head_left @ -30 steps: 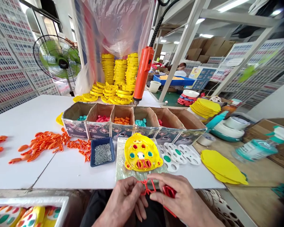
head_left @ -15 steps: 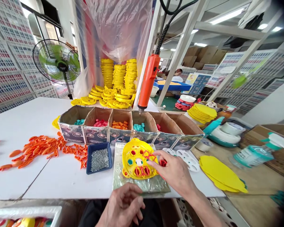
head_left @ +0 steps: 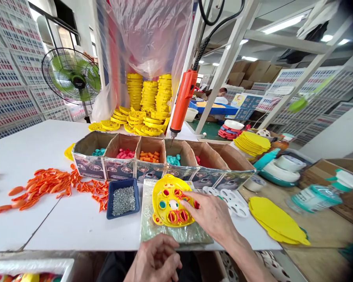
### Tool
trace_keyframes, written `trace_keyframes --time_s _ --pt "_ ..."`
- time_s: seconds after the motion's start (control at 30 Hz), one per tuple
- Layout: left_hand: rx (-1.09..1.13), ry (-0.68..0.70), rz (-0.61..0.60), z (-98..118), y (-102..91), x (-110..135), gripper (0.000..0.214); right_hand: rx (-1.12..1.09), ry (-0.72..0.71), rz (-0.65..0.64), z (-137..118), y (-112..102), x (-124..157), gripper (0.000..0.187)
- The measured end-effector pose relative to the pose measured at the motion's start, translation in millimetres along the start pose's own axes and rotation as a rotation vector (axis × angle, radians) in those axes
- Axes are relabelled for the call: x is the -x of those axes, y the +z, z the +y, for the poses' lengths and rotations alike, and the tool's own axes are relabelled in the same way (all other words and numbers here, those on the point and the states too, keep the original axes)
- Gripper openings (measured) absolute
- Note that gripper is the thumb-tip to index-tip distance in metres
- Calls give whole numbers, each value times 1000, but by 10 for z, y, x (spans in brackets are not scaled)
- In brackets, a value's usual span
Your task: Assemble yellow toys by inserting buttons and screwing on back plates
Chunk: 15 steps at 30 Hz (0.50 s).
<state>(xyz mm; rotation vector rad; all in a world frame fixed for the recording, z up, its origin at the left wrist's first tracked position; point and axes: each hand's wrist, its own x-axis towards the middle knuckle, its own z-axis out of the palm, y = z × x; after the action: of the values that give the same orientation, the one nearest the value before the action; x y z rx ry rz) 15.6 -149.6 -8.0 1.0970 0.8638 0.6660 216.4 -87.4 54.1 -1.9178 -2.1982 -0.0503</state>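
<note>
A round yellow plastic plate (head_left: 164, 203) with coloured buttons in its holes lies on a clear plastic pad (head_left: 176, 234) at the table's front edge. My right hand (head_left: 210, 214) reaches over the plate's right side, fingers pinched on small red plastic pieces (head_left: 195, 204) and pressing one onto the plate. My left hand (head_left: 155, 260) hangs below the table edge, fingers loosely curled, and I see nothing in it.
A row of cardboard bins (head_left: 153, 156) holds coloured buttons. A blue tray of screws (head_left: 122, 200) and a heap of orange parts (head_left: 50, 186) lie to the left. An orange hanging screwdriver (head_left: 182, 102) dangles over the bins. White discs (head_left: 229, 197), yellow sheets (head_left: 275, 219), spray bottle (head_left: 317, 196) at right.
My right hand went from the table edge, where both hands held red pieces, up onto the yellow plate and now presses lower on it. My left hand stayed back below the edge.
</note>
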Motion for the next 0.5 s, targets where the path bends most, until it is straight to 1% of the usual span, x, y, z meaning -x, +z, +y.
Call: trace_keyframes --time_s 0.07,0.13,0.2,0.27,0.37,0.43,0.5 --pt "-10 -1 -1 -2 1 3 74 14 -20 -5 -4 7 -6 28" --pt "-16 -6 -3 -10 -9 10 76 -16 -6 6 20 -4 0 29" --pt "-18 0 -8 -22 -22 16 75 -98 47 26 51 -41 34 35" --pt "1 18 -13 -45 -23 11 71 -240 86 40 48 -89 107 42" --pt "47 70 -3 -108 29 -25 67 -524 51 41 -81 -115 276 42" --pt "31 118 1 -164 94 -61 64 -675 24 56 -230 -68 393 40" --pt "-14 165 0 -211 161 -88 60 -756 6 84 -373 19 486 37"
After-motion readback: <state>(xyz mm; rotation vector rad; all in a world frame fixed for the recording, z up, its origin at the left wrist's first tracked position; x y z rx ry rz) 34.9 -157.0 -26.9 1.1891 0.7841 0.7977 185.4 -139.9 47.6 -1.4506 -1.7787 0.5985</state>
